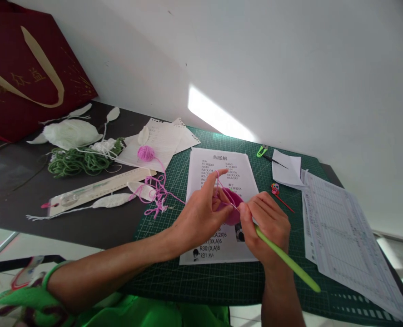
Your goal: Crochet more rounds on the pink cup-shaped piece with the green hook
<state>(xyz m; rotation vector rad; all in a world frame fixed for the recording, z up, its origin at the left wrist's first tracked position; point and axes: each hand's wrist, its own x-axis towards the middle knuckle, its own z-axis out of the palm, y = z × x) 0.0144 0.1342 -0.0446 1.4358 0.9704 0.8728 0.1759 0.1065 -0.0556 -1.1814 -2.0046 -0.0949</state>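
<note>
My left hand (206,211) pinches a round pink crochet piece (233,217), its index finger raised with pink yarn looped over it. In my right hand (267,222) is a crochet hook (288,259) with a thick lime-green handle, its tip meeting the edge of the piece. Both hands are over a printed pattern sheet (218,250), partly covering its text. From the left hand, pink yarn runs left to a loose tangle (158,188) and a small pink yarn ball (146,153).
Under the sheet lies a green cutting mat (174,277). A ruler (102,190), white crocheted leaves (114,200), green yarn (85,161) and white yarn (72,132) are at left. Lined papers (347,227), a green clip (261,151) and a red stick (285,203) are at right. A red bag (27,68) stands behind.
</note>
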